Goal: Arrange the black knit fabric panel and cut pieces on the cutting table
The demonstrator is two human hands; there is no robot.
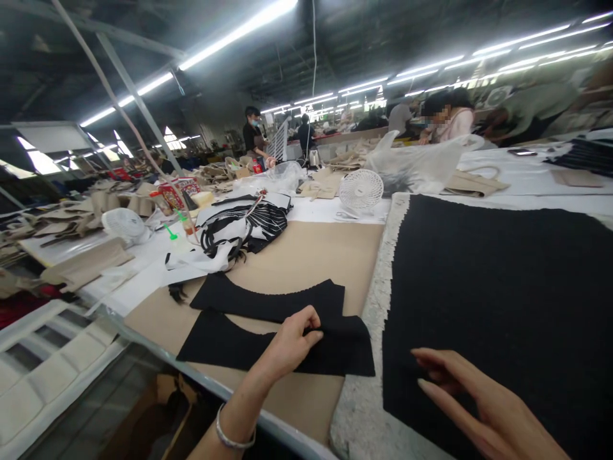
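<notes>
My left hand pinches the upper edge of a curved black fabric piece lying on tan pattern paper; a bracelet sits on that wrist. A second curved black fabric piece lies just behind it. My right hand hovers with fingers stretched out over the near edge of a large black fabric sheet, holding nothing.
A pile of black-and-white fabric and straps lies beyond the paper. Two small white fans stand on the table, with a plastic bag and tan pieces behind. Other people work at far tables. The table's metal edge runs at left.
</notes>
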